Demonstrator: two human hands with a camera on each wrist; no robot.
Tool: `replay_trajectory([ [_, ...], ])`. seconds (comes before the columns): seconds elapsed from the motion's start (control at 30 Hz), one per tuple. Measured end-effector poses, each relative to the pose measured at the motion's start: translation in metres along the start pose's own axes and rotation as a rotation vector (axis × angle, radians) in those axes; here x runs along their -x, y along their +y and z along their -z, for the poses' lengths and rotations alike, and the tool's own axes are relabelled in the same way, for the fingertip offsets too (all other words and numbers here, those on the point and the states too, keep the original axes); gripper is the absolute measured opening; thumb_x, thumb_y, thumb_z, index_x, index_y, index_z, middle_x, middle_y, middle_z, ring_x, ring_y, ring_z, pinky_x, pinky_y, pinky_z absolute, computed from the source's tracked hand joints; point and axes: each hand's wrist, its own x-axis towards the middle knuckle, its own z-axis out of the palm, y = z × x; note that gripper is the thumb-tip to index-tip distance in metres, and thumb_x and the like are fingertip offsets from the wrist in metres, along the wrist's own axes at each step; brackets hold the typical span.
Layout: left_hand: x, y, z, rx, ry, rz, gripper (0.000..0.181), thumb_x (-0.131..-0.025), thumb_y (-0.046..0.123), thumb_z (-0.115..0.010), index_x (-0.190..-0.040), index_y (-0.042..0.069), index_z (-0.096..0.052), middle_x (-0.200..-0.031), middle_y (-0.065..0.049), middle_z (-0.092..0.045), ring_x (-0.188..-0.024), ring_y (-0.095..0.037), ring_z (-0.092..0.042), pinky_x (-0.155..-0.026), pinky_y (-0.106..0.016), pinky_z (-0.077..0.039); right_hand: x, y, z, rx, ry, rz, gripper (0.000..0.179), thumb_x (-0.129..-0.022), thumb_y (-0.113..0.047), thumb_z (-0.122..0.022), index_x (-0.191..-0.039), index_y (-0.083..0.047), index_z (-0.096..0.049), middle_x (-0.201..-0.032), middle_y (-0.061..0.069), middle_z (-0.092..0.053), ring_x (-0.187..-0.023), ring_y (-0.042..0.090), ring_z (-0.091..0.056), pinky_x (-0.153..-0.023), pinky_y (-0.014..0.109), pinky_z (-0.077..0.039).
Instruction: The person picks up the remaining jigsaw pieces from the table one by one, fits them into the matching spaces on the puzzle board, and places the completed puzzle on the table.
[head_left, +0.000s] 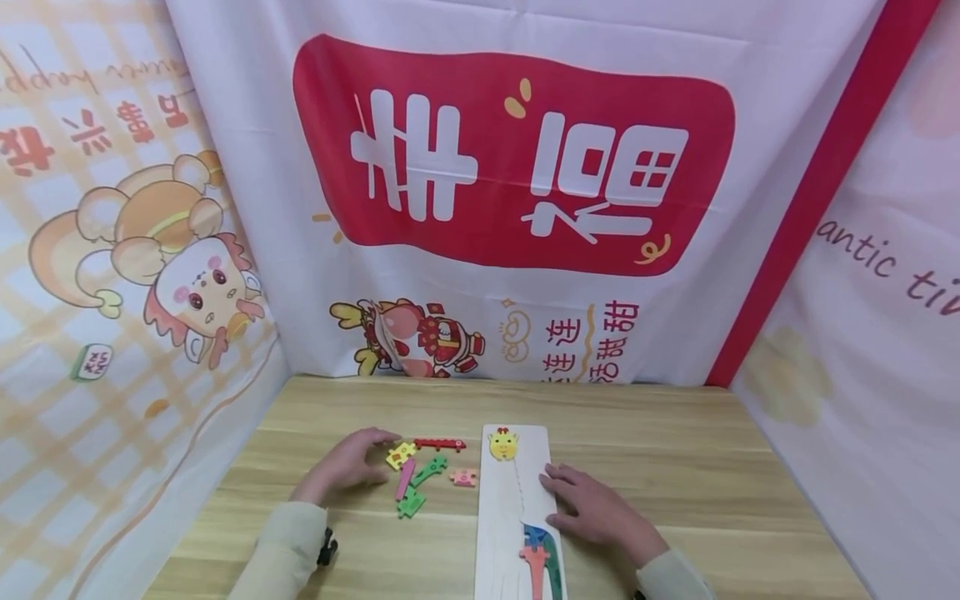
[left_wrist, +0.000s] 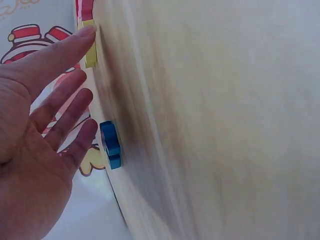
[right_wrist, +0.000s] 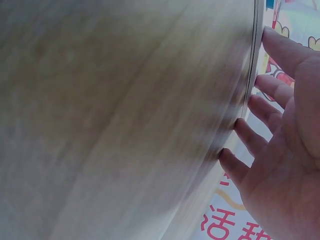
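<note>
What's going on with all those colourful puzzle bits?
A person is working on a wooden puzzle board. Their right hand rests at the board's right edge. Their left hand is beside a loose yellow piece, not gripping it. A yellow animal face, maybe a giraffe's, sits near the board's far end; a blue piece, coral piece and dark green piece lie nearer the person. The stretch between has no pieces yet.

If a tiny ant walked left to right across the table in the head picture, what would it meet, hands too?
Left hand → yellow puzzle piece → upper green piece → small pale pink piece → pale board → right hand.
</note>
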Motion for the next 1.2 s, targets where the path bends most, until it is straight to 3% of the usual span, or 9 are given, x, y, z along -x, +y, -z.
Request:
replay_trajectory([
  [0.17, 0.004, -0.009, 0.004, -0.063, 0.033, -0.026, 0.065, -0.078, 0.012, -0.090, -0.137, 0.012, -0.065, -0.142, -0.015, -0.062, -0.135, -0.041, -0.054, -0.115, -0.064, -0.040, -0.001, 0.001, -0.001, 0.006, 0.003, 0.003, 0.068, -0.097, -0.054, -0.066, -0.154, -0.021, -0.050, -0.165, 0.003, -0.040, -0.153, 0.035, -0.035, -0.121, 0.061, -0.034],
  [0.27, 0.007, -0.017, 0.007, -0.103, 0.061, -0.007, 0.064, -0.078, 0.012, -0.090, -0.137, 0.010, -0.065, -0.141, -0.017, -0.062, -0.133, -0.042, -0.054, -0.115, -0.064, -0.041, -0.001, 0.002, -0.002, 0.007, 0.000, 0.000, 0.068, -0.096, -0.054, -0.065, -0.154, -0.021, -0.050, -0.165, 0.003, -0.040, -0.153, 0.035, -0.035, -0.121, 0.060, -0.034],
  [0.57, 0.015, -0.029, 0.010, -0.070, 0.114, 0.026, 0.060, -0.081, 0.011, -0.087, -0.136, 0.003, -0.064, -0.133, -0.020, -0.064, -0.124, -0.043, -0.059, -0.110, -0.064, -0.045, -0.001, 0.002, -0.002, 0.007, 0.001, 0.009, 0.067, -0.097, -0.054, -0.065, -0.154, -0.021, -0.050, -0.165, 0.004, -0.040, -0.153, 0.035, -0.035, -0.121, 0.060, -0.035],
  [0.93, 0.016, -0.035, 0.010, -0.060, 0.148, 0.030, 0.045, -0.085, 0.003, -0.081, -0.127, -0.001, -0.068, -0.113, -0.016, -0.070, -0.102, -0.031, -0.068, -0.093, -0.052, -0.058, -0.001, 0.001, -0.002, -0.003, -0.004, -0.004, 0.067, -0.097, -0.054, -0.065, -0.153, -0.021, -0.051, -0.165, 0.004, -0.041, -0.153, 0.035, -0.035, -0.121, 0.061, -0.035],
  [1.2, 0.015, -0.034, 0.008, -0.097, 0.133, 0.048, 0.022, -0.089, 0.012, -0.080, -0.109, 0.006, -0.074, -0.098, -0.008, -0.062, -0.089, -0.021, -0.060, -0.082, -0.042, -0.056, 0.000, 0.001, -0.002, -0.003, 0.007, 0.003, 0.067, -0.097, -0.054, -0.065, -0.153, -0.021, -0.051, -0.165, 0.005, -0.041, -0.153, 0.036, -0.035, -0.120, 0.062, -0.035],
])
